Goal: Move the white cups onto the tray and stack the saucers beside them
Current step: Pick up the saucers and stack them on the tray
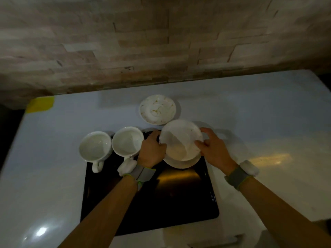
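A black tray (179,197) lies on the white counter in front of me. Two white cups stand at its far left: the left cup (95,149) and the right cup (127,141), handles toward me. My left hand (152,149) and my right hand (214,149) both hold a white saucer (180,138) by its edges, tilted, just above another saucer (180,162) that rests on the tray's far right part. A third saucer (157,109) with gold veining lies on the counter behind the tray.
The white counter (268,122) ends at a stone-tile wall (161,42) behind. A yellow patch (40,104) sits at the counter's far left corner. Dark gaps border the counter on the left and far right.
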Demonstrator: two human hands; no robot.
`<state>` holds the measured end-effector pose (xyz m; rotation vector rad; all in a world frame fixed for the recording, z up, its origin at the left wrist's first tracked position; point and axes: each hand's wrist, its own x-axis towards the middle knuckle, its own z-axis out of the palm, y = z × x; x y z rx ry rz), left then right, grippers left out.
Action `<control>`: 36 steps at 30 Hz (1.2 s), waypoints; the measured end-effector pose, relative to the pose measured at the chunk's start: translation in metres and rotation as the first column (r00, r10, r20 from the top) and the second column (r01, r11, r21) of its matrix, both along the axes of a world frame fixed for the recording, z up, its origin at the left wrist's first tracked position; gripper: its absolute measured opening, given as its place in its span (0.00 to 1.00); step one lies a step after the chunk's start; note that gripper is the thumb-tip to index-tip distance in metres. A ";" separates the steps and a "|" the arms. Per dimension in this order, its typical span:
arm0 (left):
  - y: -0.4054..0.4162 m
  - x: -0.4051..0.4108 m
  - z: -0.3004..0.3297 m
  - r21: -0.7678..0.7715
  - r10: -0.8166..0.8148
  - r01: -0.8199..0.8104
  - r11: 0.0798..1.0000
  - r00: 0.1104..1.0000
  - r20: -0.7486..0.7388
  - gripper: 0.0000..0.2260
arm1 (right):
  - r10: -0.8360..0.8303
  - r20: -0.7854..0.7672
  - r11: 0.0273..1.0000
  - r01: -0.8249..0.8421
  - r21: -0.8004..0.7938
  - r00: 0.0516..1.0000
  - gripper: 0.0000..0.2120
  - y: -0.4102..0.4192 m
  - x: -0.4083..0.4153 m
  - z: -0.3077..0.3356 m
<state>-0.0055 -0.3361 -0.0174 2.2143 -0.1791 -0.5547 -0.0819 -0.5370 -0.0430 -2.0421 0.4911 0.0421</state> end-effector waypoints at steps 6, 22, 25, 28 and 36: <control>0.002 -0.011 -0.013 0.107 -0.072 0.061 0.992 0.992 0.101 0.17 | 0.032 -0.044 0.997 -0.034 -0.066 0.999 0.24 0.006 -0.007 -0.010; -0.003 -0.017 -0.018 0.339 -0.138 0.101 0.935 0.987 0.086 0.23 | 0.055 -0.054 0.966 -0.067 -0.248 0.997 0.27 0.011 -0.010 -0.019; -0.003 -0.018 -0.015 0.327 -0.140 0.102 0.939 0.986 0.095 0.21 | 0.045 -0.066 0.962 -0.061 -0.265 0.997 0.27 0.012 -0.010 -0.020; -0.003 -0.018 -0.015 0.308 -0.128 0.094 0.947 0.987 0.093 0.20 | 0.045 -0.063 0.959 -0.061 -0.275 0.997 0.27 0.013 -0.011 -0.022; -0.006 -0.017 -0.013 0.337 -0.125 0.091 0.937 0.989 0.082 0.19 | 0.042 -0.057 0.956 -0.057 -0.289 0.997 0.29 0.014 -0.010 -0.027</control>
